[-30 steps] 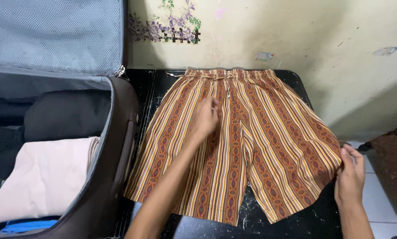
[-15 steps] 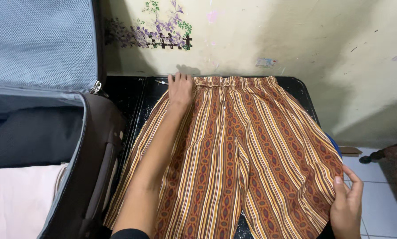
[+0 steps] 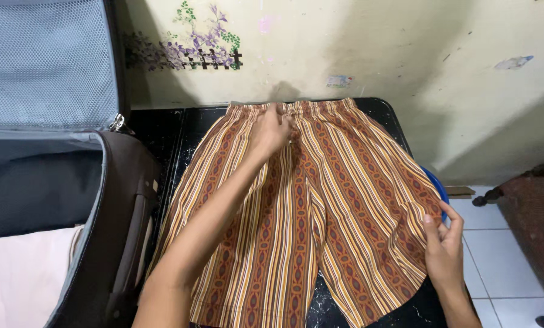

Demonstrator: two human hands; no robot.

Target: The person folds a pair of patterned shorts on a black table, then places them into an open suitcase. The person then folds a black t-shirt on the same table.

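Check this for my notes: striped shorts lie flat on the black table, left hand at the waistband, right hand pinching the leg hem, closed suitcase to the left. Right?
One error: the suitcase is open, lid up, clothes inside, as the head view shows. The shorts, table, left hand and right hand are as you say.

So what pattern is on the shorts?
Orange, brown and yellow stripes down the shorts, clearest in the head view.

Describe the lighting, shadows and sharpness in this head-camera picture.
Head view: soft, dim indoor light, no glare. A broad shadow darkens the wall at right, and a small shadow sits above the left hand at the waistband of the striped shorts. The stripes look sharp; the right hand is slightly soft, and the open suitcase runs dark.
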